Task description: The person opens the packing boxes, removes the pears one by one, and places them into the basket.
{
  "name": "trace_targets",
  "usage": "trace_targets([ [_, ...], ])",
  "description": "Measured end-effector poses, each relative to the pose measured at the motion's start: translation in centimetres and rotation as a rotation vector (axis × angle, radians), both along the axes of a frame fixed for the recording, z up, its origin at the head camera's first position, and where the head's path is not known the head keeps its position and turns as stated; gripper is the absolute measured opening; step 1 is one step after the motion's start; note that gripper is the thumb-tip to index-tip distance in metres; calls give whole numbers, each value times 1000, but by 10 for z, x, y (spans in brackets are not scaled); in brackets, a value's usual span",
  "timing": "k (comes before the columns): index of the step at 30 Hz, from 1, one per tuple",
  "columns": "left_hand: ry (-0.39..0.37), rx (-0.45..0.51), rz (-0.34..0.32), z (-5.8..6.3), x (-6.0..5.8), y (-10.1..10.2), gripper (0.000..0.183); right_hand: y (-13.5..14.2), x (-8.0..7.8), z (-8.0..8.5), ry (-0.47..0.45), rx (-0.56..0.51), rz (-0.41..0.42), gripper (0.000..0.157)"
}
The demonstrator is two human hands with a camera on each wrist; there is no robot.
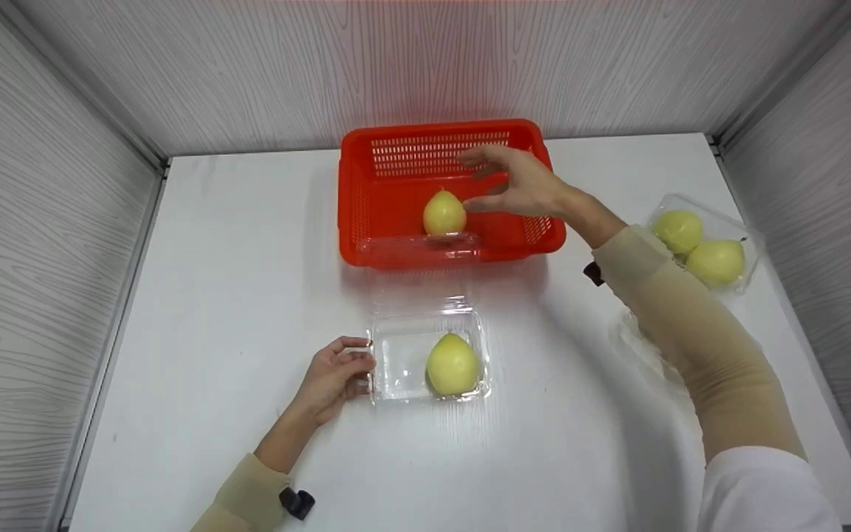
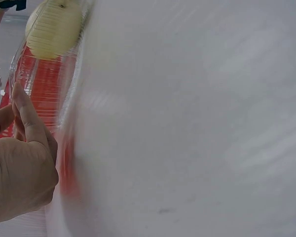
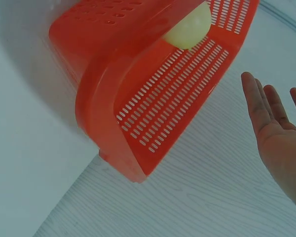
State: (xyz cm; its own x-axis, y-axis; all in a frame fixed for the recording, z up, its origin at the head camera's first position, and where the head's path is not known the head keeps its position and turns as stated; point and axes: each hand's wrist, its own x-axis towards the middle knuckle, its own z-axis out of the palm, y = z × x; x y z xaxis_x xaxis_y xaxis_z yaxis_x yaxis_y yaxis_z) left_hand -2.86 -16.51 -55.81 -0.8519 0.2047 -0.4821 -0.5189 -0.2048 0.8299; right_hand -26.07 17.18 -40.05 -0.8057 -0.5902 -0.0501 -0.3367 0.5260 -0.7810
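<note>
My left hand (image 1: 333, 380) pinches the left edge of a clear plastic clamshell box (image 1: 400, 362) between thumb and fingers. Its lid is up and leans back toward the red basket (image 1: 351, 199). A yellow pear (image 1: 453, 366) sits in the right half of the box. The left wrist view shows the pinching left hand (image 2: 27, 168) and the pear (image 2: 54, 29) behind the clear wall. Over the basket's right side my right hand (image 1: 518, 181) hovers, fingers extended and holding nothing. Just left of its thumb, another pear (image 1: 444, 213) lies in the basket.
On the right of the white table (image 1: 248, 295), a second clear box (image 1: 754, 240) holds two pears (image 1: 716, 262). More clear plastic (image 1: 643, 343) lies partly hidden under the right forearm. Wood-grain panels (image 1: 263, 74) stand at the back and sides.
</note>
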Motion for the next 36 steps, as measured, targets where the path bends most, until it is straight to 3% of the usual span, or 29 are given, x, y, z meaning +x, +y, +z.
trace_targets([
  [15,-2,3,-7,2,0,0,36,21,39,13,62,-110,68,64],
  [36,1,-6,-2,2,0,0,36,22,98,-13,18,-104,174,67],
])
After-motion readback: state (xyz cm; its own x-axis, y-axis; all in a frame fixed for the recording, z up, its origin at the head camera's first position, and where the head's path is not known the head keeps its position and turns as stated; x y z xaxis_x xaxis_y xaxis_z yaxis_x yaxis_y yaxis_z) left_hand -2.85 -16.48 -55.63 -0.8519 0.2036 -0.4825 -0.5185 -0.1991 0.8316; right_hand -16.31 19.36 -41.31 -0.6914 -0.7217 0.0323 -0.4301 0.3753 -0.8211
